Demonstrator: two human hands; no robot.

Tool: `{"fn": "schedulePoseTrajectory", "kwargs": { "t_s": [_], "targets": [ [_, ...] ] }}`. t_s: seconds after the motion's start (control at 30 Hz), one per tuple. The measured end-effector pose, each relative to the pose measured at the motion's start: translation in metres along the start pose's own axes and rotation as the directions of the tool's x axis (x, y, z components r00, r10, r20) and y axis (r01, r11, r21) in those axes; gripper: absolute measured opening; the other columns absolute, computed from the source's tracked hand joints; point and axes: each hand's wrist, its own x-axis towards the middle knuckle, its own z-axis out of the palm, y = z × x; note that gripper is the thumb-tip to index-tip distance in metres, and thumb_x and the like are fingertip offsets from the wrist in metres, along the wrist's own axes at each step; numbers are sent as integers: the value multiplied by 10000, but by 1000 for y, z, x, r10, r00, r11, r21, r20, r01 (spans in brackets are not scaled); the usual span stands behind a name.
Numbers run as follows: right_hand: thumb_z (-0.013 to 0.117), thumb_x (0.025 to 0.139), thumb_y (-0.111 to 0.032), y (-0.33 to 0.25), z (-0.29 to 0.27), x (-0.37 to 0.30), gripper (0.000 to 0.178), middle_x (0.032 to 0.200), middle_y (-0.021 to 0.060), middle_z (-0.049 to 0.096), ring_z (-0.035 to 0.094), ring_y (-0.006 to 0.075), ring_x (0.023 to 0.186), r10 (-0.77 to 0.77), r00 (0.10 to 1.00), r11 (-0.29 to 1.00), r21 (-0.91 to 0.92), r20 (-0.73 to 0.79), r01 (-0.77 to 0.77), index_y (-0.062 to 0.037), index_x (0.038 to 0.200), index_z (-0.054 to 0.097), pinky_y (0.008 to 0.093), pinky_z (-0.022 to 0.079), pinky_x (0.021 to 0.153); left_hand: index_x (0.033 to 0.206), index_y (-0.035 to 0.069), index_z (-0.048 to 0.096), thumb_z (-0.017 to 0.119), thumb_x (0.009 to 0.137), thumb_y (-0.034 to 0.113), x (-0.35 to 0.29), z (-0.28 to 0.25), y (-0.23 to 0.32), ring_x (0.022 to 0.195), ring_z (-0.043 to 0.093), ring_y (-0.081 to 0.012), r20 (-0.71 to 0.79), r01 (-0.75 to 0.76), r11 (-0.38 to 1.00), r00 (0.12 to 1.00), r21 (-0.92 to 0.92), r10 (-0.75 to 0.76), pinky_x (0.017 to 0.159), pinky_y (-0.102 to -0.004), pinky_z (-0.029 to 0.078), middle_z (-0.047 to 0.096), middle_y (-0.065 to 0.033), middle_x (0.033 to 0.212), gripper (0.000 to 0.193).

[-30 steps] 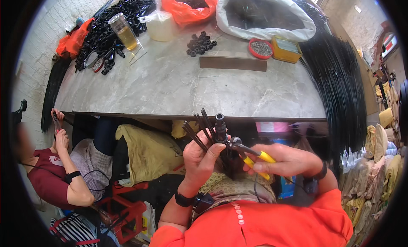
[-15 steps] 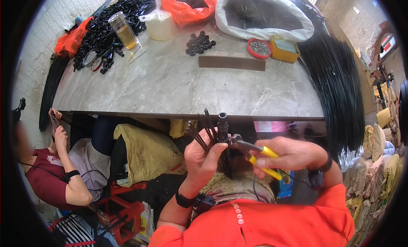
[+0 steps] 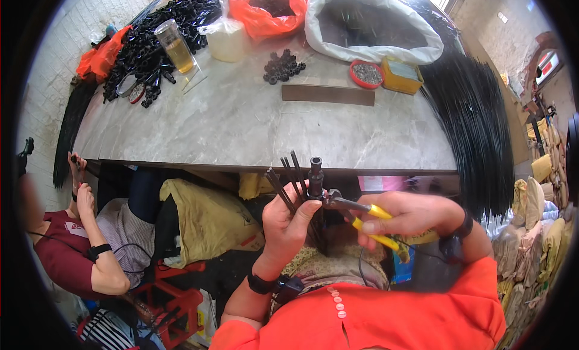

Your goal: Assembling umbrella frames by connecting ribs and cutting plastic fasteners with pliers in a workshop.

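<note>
My left hand [image 3: 284, 222] is closed round a black tubular fitting [image 3: 315, 178], which stands upright with its round open end on top. Several thin black rods [image 3: 283, 184] fan out between the same hand's fingers. My right hand [image 3: 410, 214] grips pliers with yellow handles [image 3: 374, 223]. Their metal jaws [image 3: 333, 199] meet the lower part of the fitting beside my left thumb. Whatever the jaws bite on is too small to make out. Both hands are above my lap, in front of the table edge.
On the grey table [image 3: 229, 127] lie a brown flat strip [image 3: 327, 95], a cluster of black fittings [image 3: 282, 66], a red dish of small metal pieces [image 3: 366, 75] and a yellow box [image 3: 400, 78]. Long black rods [image 3: 473, 127] hang over the right end. A co-worker [image 3: 66, 247] sits at left.
My hands, the fitting and the pliers keep nearly the same pose; the plier handles sit slightly lower. The co-worker's hands have shifted a little.
</note>
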Motion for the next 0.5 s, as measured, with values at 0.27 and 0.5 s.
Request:
{"fn": "schedulePoseTrajectory", "kwargs": {
  "t_s": [0.27, 0.5],
  "targets": [
    [548, 1019, -263, -36, -17, -11, 301, 854, 39, 621, 650, 110, 717, 183, 983, 946, -271, -3, -177, 19, 1124, 541, 270, 516, 647, 1160, -68, 630, 610, 965, 97, 4, -3, 6, 926, 634, -132, 70, 9, 998, 998, -62, -5, 856, -283, 507, 697, -85, 992, 257],
    [524, 1021, -274, -54, -20, -4, 283, 782, 36, 610, 623, 123, 647, 275, 961, 894, -376, 32, -243, 9, 1013, 519, 292, 514, 603, 1092, -49, 648, 608, 954, 54, 3, -1, 7, 822, 653, -127, 27, -114, 987, 993, 118, 111, 754, -269, 520, 712, -91, 923, 176]
  ]
}}
